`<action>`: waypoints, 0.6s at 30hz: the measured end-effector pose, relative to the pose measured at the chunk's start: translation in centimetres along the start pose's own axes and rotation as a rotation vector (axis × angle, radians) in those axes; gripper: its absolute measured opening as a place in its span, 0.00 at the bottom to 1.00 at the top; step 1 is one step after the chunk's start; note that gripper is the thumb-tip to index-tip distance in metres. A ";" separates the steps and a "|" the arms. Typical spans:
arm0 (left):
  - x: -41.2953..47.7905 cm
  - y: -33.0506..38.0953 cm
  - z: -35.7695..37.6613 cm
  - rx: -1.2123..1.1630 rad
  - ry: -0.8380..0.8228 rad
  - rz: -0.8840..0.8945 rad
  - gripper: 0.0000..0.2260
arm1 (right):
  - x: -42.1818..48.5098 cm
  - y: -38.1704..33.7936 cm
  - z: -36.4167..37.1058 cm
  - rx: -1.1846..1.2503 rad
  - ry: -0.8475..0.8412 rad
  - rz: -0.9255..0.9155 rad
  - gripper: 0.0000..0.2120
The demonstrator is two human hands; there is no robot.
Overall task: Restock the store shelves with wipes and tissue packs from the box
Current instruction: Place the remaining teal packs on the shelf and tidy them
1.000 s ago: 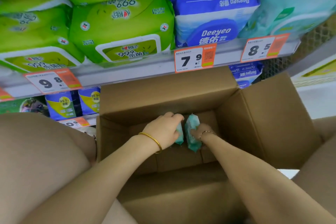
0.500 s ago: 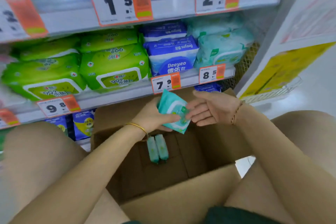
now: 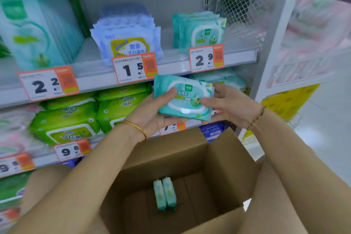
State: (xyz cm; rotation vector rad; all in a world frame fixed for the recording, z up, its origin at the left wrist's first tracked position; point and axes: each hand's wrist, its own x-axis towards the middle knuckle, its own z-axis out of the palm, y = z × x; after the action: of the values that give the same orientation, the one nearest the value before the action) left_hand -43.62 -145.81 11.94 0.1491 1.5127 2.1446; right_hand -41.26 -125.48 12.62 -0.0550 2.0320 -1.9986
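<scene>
A teal wipes pack [image 3: 185, 97] is held up in front of the shelves, face toward me. My left hand [image 3: 153, 113] grips its left side with the thumb on its face. My right hand [image 3: 230, 105] holds its right side, thumb on the front. Below, the open cardboard box [image 3: 226, 159] holds two more teal packs [image 3: 164, 193] standing on edge. On the upper shelf at the right stands a stack of matching teal packs [image 3: 199, 29] behind the 2.9 price tag [image 3: 206, 58].
The upper shelf also carries blue-white packs [image 3: 127, 34] and tall pale teal packs [image 3: 36, 28]. Green wipes packs [image 3: 65, 121] fill the shelf below. A white shelf upright [image 3: 275, 34] and a wire mesh panel [image 3: 239, 0] stand at the right.
Both hands left the box bottom and rose to shelf height carrying the teal pack. The view tilted upward from the box to the upper shelf. Two packs stayed in the box.
</scene>
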 end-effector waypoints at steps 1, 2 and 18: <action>0.2 1.1 0.5 0.039 -0.007 0.036 0.16 | 0.0 -1.0 -0.4 -0.016 0.019 -0.046 0.21; 0.5 2.3 1.1 0.101 -0.013 0.090 0.13 | 0.1 -2.2 -0.8 -0.030 0.047 -0.097 0.22; 18.5 19.5 4.9 0.832 0.500 0.691 0.20 | 16.4 -18.6 -10.0 -0.556 0.588 -0.635 0.31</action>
State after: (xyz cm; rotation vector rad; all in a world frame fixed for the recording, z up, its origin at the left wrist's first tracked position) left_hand -64.42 -138.03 27.87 0.5066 2.9348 1.9184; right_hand -62.48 -120.19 27.93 -0.2894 3.2426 -1.8123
